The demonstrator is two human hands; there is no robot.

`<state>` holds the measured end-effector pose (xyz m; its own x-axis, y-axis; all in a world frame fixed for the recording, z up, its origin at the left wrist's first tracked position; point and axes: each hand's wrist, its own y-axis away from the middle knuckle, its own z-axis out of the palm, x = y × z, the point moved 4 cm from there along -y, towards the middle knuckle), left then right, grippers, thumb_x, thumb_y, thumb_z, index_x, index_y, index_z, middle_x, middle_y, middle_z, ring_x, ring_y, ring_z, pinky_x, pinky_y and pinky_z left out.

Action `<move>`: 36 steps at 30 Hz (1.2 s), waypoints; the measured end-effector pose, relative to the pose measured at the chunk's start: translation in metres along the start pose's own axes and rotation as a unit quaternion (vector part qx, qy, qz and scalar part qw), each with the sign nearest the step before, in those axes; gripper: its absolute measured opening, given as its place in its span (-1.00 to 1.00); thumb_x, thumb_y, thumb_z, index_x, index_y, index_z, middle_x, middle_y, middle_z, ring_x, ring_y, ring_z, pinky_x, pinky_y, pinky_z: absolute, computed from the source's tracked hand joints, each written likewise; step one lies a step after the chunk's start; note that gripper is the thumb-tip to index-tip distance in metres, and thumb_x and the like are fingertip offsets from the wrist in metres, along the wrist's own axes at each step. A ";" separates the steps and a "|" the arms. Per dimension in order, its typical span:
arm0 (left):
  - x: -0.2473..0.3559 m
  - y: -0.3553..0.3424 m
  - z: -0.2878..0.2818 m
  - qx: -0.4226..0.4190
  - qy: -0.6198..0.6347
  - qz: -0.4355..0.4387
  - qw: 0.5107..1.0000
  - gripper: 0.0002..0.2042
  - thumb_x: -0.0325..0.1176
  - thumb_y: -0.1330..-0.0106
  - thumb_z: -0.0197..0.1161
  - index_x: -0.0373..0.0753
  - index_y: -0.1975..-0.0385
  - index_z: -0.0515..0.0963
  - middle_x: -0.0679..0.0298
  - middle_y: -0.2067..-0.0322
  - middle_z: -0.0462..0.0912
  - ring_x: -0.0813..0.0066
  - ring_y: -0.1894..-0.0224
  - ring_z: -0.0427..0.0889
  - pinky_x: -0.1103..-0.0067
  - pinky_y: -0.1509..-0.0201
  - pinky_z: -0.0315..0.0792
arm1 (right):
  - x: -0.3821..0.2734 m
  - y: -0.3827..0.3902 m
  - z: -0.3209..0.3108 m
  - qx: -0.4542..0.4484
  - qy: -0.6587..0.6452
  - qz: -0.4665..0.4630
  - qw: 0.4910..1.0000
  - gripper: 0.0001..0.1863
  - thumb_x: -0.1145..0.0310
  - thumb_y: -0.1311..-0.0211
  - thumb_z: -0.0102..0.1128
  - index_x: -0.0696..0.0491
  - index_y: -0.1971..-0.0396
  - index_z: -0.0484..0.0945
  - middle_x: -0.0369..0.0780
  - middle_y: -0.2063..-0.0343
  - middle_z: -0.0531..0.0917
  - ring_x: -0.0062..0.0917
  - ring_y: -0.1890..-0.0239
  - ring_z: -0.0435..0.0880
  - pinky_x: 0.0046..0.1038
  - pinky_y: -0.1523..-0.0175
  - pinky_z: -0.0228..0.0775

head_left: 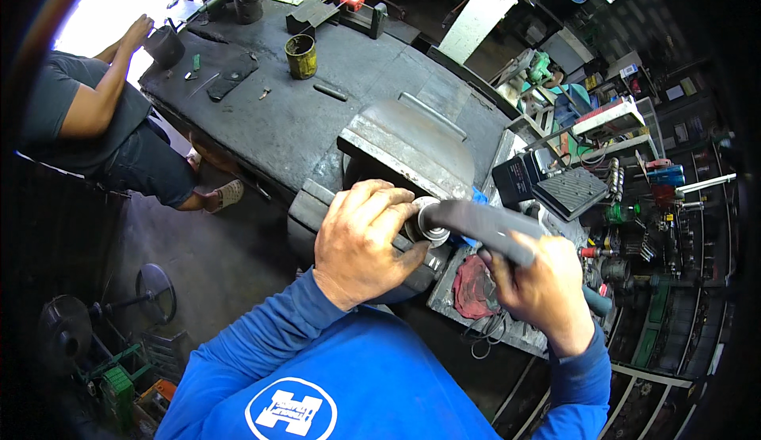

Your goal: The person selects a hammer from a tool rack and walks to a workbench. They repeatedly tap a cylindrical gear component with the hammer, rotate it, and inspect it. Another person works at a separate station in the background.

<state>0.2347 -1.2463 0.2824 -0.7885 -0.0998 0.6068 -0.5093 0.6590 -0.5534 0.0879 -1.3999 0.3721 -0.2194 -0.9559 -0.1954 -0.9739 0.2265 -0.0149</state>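
My left hand (365, 246) is curled around the near side of a round silver metal part (433, 232) on a large bench vise (404, 147), its fingertips pressed against that part. My right hand (539, 285) grips a dark hammer-like tool (483, 226), slightly blurred, whose far end lies over the round part and hides some of it. Something blue (478, 197) shows behind the tool. Right of the vise, beneath my right hand, a red rag (470, 285) lies on a cluttered side surface.
Another person (111, 123) stands left of the steel workbench (238, 123), hands at a dark cylinder (165, 46). A yellow can (301, 55) and a short bar (330, 91) sit on the bench. A black case (515, 177), tool racks and clutter fill the right; wheeled equipment stands lower left.
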 end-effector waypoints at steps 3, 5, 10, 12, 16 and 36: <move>0.000 0.000 0.000 0.004 0.001 0.000 1.000 -0.55 -0.28 0.14 0.60 -0.23 0.17 0.73 0.24 0.05 0.77 0.17 -0.09 0.69 0.31 -0.17 0.52 | 0.003 0.010 -0.005 0.017 -0.003 -0.028 0.999 -0.80 0.22 -0.35 0.37 0.01 0.18 0.69 -0.11 0.50 0.71 -0.10 0.52 0.73 -0.19 0.39 0.59; 0.000 0.000 0.000 0.001 0.001 0.002 1.000 -0.56 -0.27 0.13 0.59 -0.22 0.17 0.73 0.25 0.06 0.77 0.17 -0.08 0.69 0.30 -0.17 0.51 | 0.010 0.013 -0.005 0.011 0.019 -0.017 1.000 -0.81 0.23 -0.35 0.37 0.01 0.18 0.70 -0.12 0.48 0.72 -0.11 0.51 0.74 -0.19 0.39 0.59; 0.000 0.000 0.000 0.004 -0.004 0.000 1.000 -0.59 -0.29 0.12 0.58 -0.22 0.19 0.74 0.26 0.07 0.78 0.17 -0.07 0.69 0.29 -0.16 0.52 | 0.021 0.010 0.000 0.053 -0.026 -0.003 0.998 -0.72 0.25 -0.31 0.41 0.06 0.07 0.70 -0.04 0.43 0.75 -0.04 0.43 0.75 -0.16 0.33 0.60; 0.000 0.000 0.001 0.009 -0.001 0.005 1.000 -0.59 -0.29 0.12 0.58 -0.22 0.19 0.74 0.26 0.07 0.78 0.17 -0.07 0.69 0.29 -0.16 0.52 | 0.024 0.005 -0.001 0.062 0.003 0.015 0.998 -0.73 0.25 -0.33 0.41 0.07 0.08 0.69 -0.04 0.47 0.73 -0.04 0.45 0.74 -0.16 0.34 0.59; 0.000 0.000 0.001 0.016 0.001 0.004 1.000 -0.60 -0.30 0.12 0.58 -0.22 0.20 0.75 0.25 0.09 0.78 0.15 -0.07 0.69 0.29 -0.16 0.53 | 0.019 -0.009 0.003 0.025 0.003 0.031 0.999 -0.76 0.25 -0.36 0.39 0.06 0.11 0.68 -0.07 0.54 0.70 -0.05 0.49 0.72 -0.16 0.37 0.55; -0.001 0.002 0.001 0.008 -0.007 0.002 1.000 -0.59 -0.27 0.08 0.56 -0.21 0.16 0.74 0.29 0.04 0.78 0.19 -0.10 0.68 0.30 -0.15 0.52 | 0.012 -0.007 -0.005 -0.034 0.031 0.068 0.997 -0.72 0.27 -0.32 0.39 0.05 0.03 0.70 -0.02 0.37 0.77 -0.01 0.37 0.76 -0.12 0.25 0.61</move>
<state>0.2341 -1.2458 0.2798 -0.7949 -0.1079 0.5970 -0.5121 0.6471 -0.5649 0.0916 -1.4142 0.3749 -0.3508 -0.9274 -0.1299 -0.9361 0.3436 0.0750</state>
